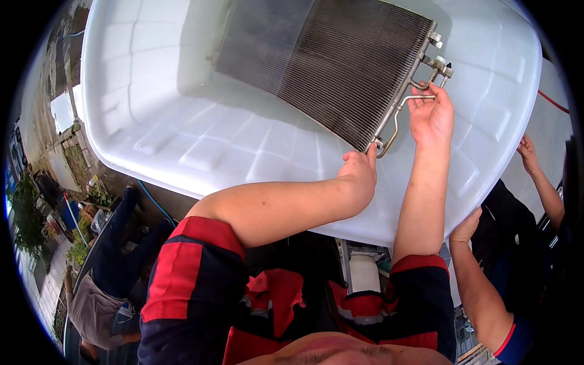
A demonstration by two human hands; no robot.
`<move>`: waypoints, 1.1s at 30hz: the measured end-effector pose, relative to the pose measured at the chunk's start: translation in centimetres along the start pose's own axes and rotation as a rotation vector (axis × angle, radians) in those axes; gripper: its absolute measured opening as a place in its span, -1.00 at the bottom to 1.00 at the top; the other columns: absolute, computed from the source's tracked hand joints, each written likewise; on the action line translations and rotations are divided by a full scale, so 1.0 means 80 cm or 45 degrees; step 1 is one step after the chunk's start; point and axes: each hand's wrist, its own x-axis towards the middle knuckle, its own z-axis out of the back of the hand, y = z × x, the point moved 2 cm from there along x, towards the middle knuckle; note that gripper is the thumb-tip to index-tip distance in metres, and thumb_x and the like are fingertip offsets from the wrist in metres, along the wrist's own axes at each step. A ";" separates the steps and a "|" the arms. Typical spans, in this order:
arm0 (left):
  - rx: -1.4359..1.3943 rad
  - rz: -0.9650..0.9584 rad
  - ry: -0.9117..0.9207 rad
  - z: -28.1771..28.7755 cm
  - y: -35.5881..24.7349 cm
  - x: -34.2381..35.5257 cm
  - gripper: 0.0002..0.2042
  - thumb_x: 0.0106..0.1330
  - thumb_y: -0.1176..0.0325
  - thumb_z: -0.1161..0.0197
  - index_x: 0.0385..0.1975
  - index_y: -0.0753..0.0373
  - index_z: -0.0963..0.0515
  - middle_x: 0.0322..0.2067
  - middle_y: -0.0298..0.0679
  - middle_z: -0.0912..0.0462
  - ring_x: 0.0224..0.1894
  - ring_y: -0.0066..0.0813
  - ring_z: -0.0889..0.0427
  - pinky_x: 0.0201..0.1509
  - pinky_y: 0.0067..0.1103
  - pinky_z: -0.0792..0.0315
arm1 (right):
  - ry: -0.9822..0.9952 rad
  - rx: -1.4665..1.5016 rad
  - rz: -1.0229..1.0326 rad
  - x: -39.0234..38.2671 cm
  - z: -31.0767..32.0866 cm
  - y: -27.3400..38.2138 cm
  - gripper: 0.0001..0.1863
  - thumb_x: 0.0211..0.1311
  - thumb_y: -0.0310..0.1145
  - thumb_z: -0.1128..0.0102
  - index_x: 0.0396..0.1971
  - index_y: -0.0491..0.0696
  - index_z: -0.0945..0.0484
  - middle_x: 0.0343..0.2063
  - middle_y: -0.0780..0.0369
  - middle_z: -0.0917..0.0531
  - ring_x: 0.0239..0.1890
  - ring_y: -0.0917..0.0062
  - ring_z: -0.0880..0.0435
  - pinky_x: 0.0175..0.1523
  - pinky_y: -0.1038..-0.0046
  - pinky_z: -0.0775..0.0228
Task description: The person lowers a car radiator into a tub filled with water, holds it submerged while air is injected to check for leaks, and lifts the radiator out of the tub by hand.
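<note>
One radiator, slanting in the white tub, left part in water. Pinched at its near corner by the left hand; pipe gripped in curled fingers of the right hand. Farther right, against the tub, another person's hand.

**Navy and Red, Cut Short at the Arm**

I wear a short-sleeved work top in very dark navy and red. My left sleeve ends in a wide red cuff, and a large square-edged red block sits on its outer side. My right sleeve is navy with a narrower red trim. Red chest panels meet grey bands. My left hand and right hand are bare.
</note>
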 end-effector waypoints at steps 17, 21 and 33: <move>0.008 -0.035 0.013 -0.001 -0.004 0.005 -0.33 0.15 0.30 -0.29 0.24 0.50 -0.26 0.33 0.42 0.05 0.05 0.00 -0.49 0.02 -0.39 -0.40 | -0.011 0.000 0.027 0.005 0.011 -0.003 -0.75 0.06 -0.40 -0.22 -0.26 -0.14 -0.45 -0.14 0.22 -0.40 0.01 0.38 -0.31 0.20 0.36 -0.07; -0.013 -0.012 0.017 -0.004 -0.005 0.007 -0.30 0.15 0.30 -0.29 0.26 0.50 -0.22 0.33 0.42 0.06 0.07 0.01 -0.48 0.04 -0.39 -0.39 | -0.025 -0.019 0.014 0.003 0.006 -0.006 -0.78 0.11 -0.40 -0.17 -0.27 -0.12 -0.41 -0.18 0.21 -0.45 -0.01 0.37 -0.34 0.18 0.34 -0.10; -0.012 0.008 0.001 -0.008 -0.006 0.009 -0.30 0.17 0.30 -0.26 0.28 0.51 -0.19 0.34 0.41 0.05 0.08 0.00 -0.48 0.06 -0.40 -0.38 | -0.051 -0.043 0.017 0.002 0.003 -0.007 -0.82 0.17 -0.40 -0.12 -0.27 -0.10 -0.36 -0.21 0.18 -0.51 -0.01 0.33 -0.36 0.20 0.30 -0.12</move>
